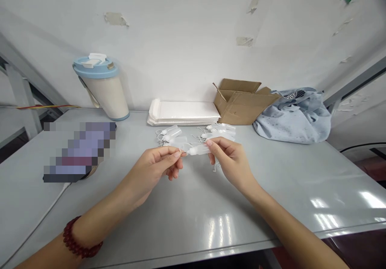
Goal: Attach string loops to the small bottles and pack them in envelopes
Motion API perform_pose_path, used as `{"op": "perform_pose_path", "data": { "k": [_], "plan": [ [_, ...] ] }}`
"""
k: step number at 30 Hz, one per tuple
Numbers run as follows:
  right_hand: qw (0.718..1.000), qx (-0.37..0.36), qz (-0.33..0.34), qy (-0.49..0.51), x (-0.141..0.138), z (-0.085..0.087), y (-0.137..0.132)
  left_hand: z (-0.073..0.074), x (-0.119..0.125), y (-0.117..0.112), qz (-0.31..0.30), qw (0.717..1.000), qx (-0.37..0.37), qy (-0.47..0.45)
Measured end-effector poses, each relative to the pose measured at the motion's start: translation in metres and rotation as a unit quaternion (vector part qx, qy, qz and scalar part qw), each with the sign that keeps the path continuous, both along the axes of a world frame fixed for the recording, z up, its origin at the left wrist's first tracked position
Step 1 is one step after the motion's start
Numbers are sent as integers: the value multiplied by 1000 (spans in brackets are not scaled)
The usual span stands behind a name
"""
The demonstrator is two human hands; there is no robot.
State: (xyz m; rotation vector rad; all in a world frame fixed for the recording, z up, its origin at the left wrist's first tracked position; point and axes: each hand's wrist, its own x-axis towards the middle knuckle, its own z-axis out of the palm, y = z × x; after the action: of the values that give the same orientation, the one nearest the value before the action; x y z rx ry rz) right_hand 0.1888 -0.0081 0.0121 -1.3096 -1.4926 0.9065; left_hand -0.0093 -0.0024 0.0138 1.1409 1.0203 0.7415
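Note:
Over the middle of the table, my right hand [230,158] is closed around a small translucent squeeze bottle [199,150], which lies sideways with its narrow nozzle toward the left. Thumb and forefinger of my left hand [163,160] pinch together right at that nozzle. A thin dark line runs between the fingertips and the nozzle; what exactly they pinch is too small to tell. Just behind my hands lie two groups of similar bottles, a left group [171,134] and a right group [221,130], with thin curled white strips on them.
Along the wall stand a cream tumbler [107,94] with a blue lid, a stack of flat white boxes [185,111], an open cardboard box [245,106] and a light blue cloth bundle [297,118]. On the left, a blurred-out phone [81,152] has a white cable [42,218] attached.

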Motion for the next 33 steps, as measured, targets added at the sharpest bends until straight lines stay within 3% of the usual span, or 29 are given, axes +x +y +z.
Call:
{"op": "perform_pose_path", "data": {
  "k": [6, 13, 33],
  "plan": [
    [999, 33, 6, -17, 0, -2, -3, -2, 1, 1, 6, 998, 39, 41],
    [1000, 7, 18, -14, -1, -3, -3, -5, 3, -3, 15, 992, 90, 90],
    [997, -31, 58, -46, -10, -13, -6, -8, 4, -1, 28, 984, 118, 134]
  ]
}}
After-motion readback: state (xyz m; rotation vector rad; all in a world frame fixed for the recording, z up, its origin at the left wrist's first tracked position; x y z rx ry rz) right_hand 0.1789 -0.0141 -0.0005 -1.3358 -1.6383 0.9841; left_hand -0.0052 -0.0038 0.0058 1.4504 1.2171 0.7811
